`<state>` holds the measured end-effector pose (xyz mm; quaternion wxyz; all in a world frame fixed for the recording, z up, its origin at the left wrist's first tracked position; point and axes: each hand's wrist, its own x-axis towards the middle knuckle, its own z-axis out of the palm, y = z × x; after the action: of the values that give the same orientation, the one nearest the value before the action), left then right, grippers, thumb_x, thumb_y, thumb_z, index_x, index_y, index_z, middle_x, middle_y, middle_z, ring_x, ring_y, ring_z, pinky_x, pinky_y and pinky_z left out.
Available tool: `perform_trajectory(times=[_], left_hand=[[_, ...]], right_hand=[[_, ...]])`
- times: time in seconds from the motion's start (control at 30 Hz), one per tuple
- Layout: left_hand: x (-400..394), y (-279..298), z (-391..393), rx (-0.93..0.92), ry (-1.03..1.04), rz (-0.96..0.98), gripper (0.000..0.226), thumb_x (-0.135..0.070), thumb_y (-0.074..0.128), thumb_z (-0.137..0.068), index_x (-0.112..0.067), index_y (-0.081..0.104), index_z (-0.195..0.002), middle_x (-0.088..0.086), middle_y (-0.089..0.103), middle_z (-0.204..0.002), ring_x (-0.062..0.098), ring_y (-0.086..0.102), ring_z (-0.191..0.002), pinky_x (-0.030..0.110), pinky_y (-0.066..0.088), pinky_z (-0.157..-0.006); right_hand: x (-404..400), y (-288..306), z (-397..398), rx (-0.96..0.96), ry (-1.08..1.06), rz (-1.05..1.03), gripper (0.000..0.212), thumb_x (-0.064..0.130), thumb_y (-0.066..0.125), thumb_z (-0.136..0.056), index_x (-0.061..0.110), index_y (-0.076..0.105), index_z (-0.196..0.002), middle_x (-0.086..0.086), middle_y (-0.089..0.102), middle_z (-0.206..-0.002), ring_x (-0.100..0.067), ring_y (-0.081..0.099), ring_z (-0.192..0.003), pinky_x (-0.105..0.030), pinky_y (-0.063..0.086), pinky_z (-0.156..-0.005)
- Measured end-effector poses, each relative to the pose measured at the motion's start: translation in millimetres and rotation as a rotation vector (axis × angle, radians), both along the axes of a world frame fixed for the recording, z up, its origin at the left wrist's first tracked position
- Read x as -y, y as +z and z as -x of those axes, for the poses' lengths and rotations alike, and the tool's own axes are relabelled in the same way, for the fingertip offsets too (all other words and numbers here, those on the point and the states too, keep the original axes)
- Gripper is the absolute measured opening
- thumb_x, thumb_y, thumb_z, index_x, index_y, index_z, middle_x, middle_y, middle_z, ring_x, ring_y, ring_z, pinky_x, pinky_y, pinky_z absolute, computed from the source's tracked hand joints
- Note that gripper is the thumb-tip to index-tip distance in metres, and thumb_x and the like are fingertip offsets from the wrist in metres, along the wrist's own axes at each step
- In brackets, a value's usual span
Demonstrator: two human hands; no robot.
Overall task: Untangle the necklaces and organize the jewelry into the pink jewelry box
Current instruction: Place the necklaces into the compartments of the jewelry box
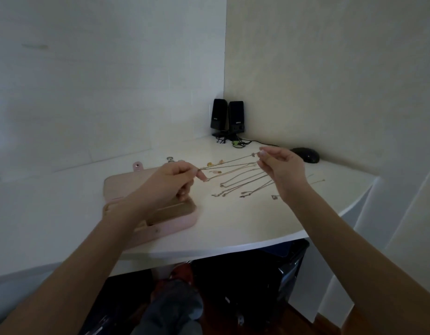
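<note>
From the head camera I see my left hand (171,181) held above the far corner of the pale pink, rounded rectangular jewelry box (175,222), which lies open on the white curved table (233,228). The thumb and forefinger of that hand pinch one end of a thin silver chain necklace (229,162), the other fingers curled under.

My right hand (282,172) is raised across from it, fingers gathered, pinching the other end of the same chain near a small clasp or charm; I cannot tell which. The chain runs taut between the two hands, above the table.

Below and between the hands, several more fine metal chains (243,183) lie laid out side by side on the table in long narrow loops, their ends toward me. One more thin strand (316,182) shows beyond the right hand's wrist.

Past the left hand's fingertips sit a few small amber-coloured pieces (215,163) and some little rings (170,158), too small to make out.

Beyond the right hand rests a black computer mouse (305,154). Farther off, in the wall corner, stand two black desktop speakers (227,117) with their cables.
</note>
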<state>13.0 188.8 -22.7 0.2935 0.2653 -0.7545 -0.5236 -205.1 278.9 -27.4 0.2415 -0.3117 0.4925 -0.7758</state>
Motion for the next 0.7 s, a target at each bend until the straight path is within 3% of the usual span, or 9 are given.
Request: perform_trajectory(times=[0.07, 0.17, 0.3, 0.5, 0.6, 0.7], left_hand=[[6.4, 1.6, -17.6, 0.051, 0.026, 0.007, 0.021, -0.010, 0.047, -0.096, -0.007, 0.066, -0.086, 0.003, 0.054, -0.058, 0.011, 0.049, -0.047, 0.019, 0.039, -0.042], [9.2, 3.9, -38.0, 0.015, 0.010, -0.145, 0.014, -0.004, 0.052, -0.093, 0.003, 0.063, -0.091, 0.013, 0.069, -0.072, 0.019, 0.068, -0.064, 0.023, 0.056, -0.057], [11.3, 3.7, -54.4, 0.098, 0.042, -0.106, 0.010, -0.009, 0.054, -0.092, -0.004, 0.062, -0.089, 0.013, 0.074, -0.086, 0.021, 0.072, -0.082, 0.032, 0.057, -0.075], [9.5, 1.9, -63.9, 0.106, 0.034, -0.102, 0.007, -0.005, 0.058, -0.088, 0.000, 0.062, -0.092, 0.016, 0.073, -0.087, 0.023, 0.072, -0.081, 0.026, 0.059, -0.069], [9.2, 0.2, -70.3, 0.184, 0.022, 0.010, 0.006, -0.003, 0.061, -0.087, 0.002, 0.064, -0.087, 0.016, 0.073, -0.084, 0.028, 0.070, -0.078, 0.030, 0.058, -0.071], [11.8, -3.3, -76.4, 0.395, 0.127, 0.394, 0.008, -0.007, 0.066, -0.082, -0.015, 0.069, -0.082, -0.001, 0.074, -0.078, 0.014, 0.069, -0.079, 0.030, 0.053, -0.082]], right_hand=[[4.4, -4.4, -4.1, 0.021, 0.004, -0.006, 0.009, -0.004, 0.063, -0.084, 0.004, 0.066, -0.088, -0.008, 0.064, -0.081, -0.014, 0.062, -0.077, -0.020, 0.057, -0.074], [9.2, -3.9, -5.5, 0.045, 0.007, 0.000, 0.009, -0.004, 0.063, -0.084, 0.003, 0.066, -0.090, -0.009, 0.065, -0.084, -0.016, 0.064, -0.079, -0.020, 0.057, -0.075], [11.8, 2.2, -7.7, -0.015, 0.052, 0.002, 0.010, -0.002, 0.064, -0.084, 0.001, 0.066, -0.093, -0.011, 0.066, -0.087, -0.018, 0.064, -0.084, -0.022, 0.057, -0.078], [13.7, 17.3, -27.4, -0.100, 0.149, 0.040, 0.009, -0.002, 0.063, -0.084, 0.005, 0.067, -0.088, -0.009, 0.066, -0.082, -0.016, 0.064, -0.080, -0.021, 0.056, -0.077], [15.7, 25.9, -44.7, -0.133, 0.209, 0.046, 0.009, -0.002, 0.064, -0.084, 0.003, 0.067, -0.091, -0.009, 0.067, -0.081, -0.013, 0.066, -0.077, -0.021, 0.056, -0.076], [17.0, 34.6, -68.1, -0.191, 0.281, 0.055, 0.010, -0.003, 0.064, -0.083, 0.004, 0.067, -0.089, -0.011, 0.068, -0.081, -0.012, 0.067, -0.073, -0.019, 0.056, -0.073]])
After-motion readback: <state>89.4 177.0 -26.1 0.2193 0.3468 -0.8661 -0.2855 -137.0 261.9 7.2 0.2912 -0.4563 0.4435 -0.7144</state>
